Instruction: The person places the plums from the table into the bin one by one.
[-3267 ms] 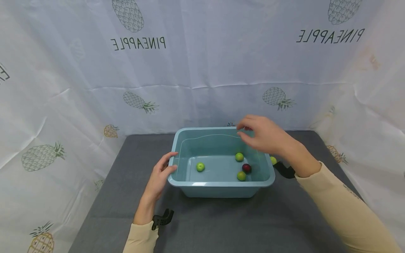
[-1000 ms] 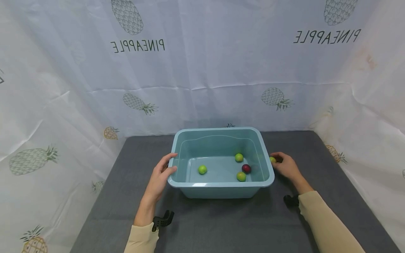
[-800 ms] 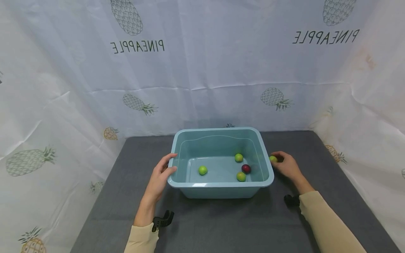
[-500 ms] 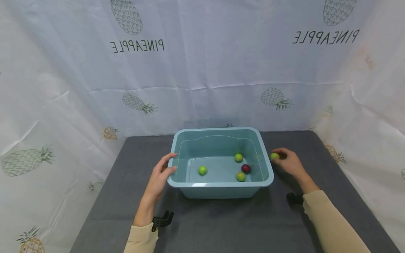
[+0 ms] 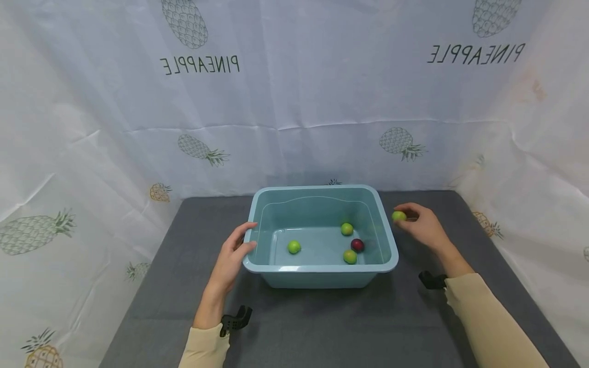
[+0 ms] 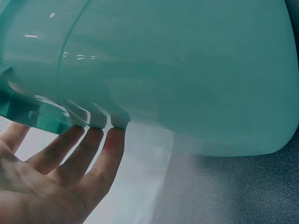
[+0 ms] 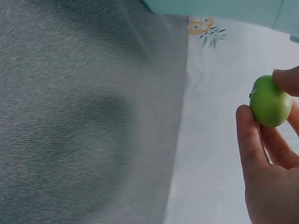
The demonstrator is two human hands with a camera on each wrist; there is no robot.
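Note:
A light blue-green plastic basin (image 5: 317, 268) stands in the middle of the table. My left hand (image 5: 228, 260) holds its left rim, thumb over the edge; in the left wrist view the fingertips (image 6: 116, 140) press the outer wall. Just off the basin's right side, my right hand (image 5: 425, 227) pinches a small green apple (image 5: 399, 216). In the right wrist view this green apple (image 7: 270, 102), with a short dark stem, sits between thumb and fingers, above the table. Inside the basin lie more small green apples (image 5: 294, 247) and one dark red fruit (image 5: 357, 245).
A dark grey cloth (image 5: 317, 327) covers the table. White curtain sheeting (image 5: 317, 102) with pineapple prints hangs behind and along both sides, close to the basin's back rim. Black wrist mounts (image 5: 236, 319) are strapped at both sleeves.
My right hand has come from over the basin down to its right side, taken the green apple there, and is lifting it. The left hand keeps its place; the apple at left shifted slightly.

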